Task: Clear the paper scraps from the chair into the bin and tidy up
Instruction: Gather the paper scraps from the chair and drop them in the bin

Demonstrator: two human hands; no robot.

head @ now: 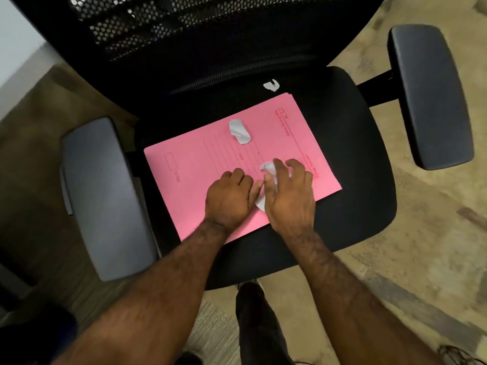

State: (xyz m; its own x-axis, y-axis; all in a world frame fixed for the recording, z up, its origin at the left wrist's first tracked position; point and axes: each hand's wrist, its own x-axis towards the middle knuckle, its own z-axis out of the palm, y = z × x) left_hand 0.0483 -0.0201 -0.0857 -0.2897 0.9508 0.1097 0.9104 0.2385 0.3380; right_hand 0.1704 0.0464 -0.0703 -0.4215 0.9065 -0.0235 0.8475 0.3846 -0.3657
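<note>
A pink folder [200, 164] lies on the black seat [355, 180] of an office chair. On the folder's near part, my right hand [290, 196] is closed around crumpled white paper scraps [269, 168], which show above and below its fingers. My left hand [230, 198] rests beside it on the folder with fingers curled; what it holds, if anything, is hidden. Another white scrap [239, 131] lies loose on the folder farther back. A small scrap [272, 85] sits on the seat just behind the folder.
The chair's mesh backrest [184, 30] rises at the far side. Grey armrests stand at the left [105, 196] and at the right [429, 93]. Tan floor [421, 233] surrounds the chair. My dark trouser leg [258, 325] is below the seat's front edge. No bin is in view.
</note>
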